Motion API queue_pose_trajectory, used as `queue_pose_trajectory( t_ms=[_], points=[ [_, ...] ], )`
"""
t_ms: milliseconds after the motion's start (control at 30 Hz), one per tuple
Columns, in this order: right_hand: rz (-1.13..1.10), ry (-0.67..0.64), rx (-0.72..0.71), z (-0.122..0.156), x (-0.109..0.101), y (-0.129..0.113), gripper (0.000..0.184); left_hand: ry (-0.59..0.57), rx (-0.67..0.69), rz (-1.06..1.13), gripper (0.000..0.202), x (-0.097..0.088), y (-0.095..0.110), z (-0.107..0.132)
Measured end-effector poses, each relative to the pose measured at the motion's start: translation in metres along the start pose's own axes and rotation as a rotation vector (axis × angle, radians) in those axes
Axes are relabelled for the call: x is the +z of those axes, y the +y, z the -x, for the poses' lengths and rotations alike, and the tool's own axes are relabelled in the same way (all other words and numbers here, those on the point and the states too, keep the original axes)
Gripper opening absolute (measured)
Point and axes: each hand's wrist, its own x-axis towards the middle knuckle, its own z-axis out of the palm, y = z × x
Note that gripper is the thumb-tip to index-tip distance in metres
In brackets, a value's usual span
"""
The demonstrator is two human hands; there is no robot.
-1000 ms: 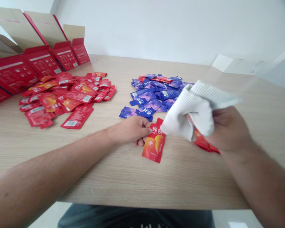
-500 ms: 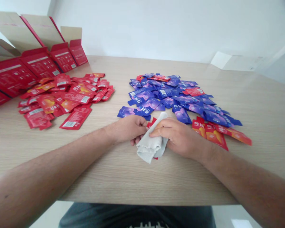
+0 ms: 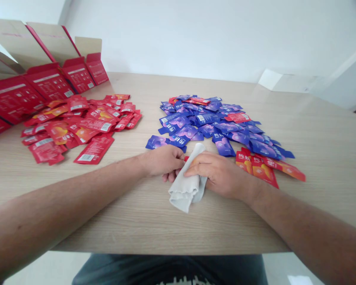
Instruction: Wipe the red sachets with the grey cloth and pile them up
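Left grip (image 3: 167,161) pinched red pouch (image 3: 186,158) edge; right grip (image 3: 222,172) closed on folded white ribbed cloth (image 3: 184,190) over it. Firm anchoring probably suited even wiping.

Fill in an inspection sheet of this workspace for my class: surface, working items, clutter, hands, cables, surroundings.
Surface: pale wood-grain table.
Working items: folded white cloth, lying over a red sachet that is mostly hidden.
Clutter: red sachet pile on the left; blue sachet pile in the middle, a few red ones on top; loose red sachets at its near right edge.
Left hand: at the red sachet's edge, pinching it.
Right hand: gripping the white cloth.
Cables: nothing seen.
Surroundings: red boxes, flaps raised, back left; white wall behind.
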Motion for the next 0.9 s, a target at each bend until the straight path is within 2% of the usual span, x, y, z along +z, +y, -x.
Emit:
queue_pose_trajectory(
  t_ms=[133, 400, 667, 800, 900],
  points=[
    [0.014, 0.014, 0.046, -0.001, -0.001, -0.002, 0.030, 0.003, -0.014, -0.014, 0.011, -0.002, 0.000, -0.002],
    [0.005, -0.003, 0.080, -0.003, 0.001, -0.001, 0.032, -0.007, 0.050, -0.032, 0.014, -0.006, -0.011, -0.001],
    [0.049, 0.054, 0.144, -0.001, 0.002, 0.008, 0.033, 0.012, 0.047, 0.005, 0.015, -0.008, -0.012, 0.002],
    [0.050, 0.066, 0.141, -0.003, 0.006, 0.001, 0.033, 0.016, 0.058, 0.028, 0.015, -0.009, -0.012, 0.005],
    [0.034, 0.004, 0.091, -0.005, 0.008, -0.008, 0.031, 0.000, 0.077, 0.015, 0.014, -0.010, -0.013, 0.004]
  ],
)
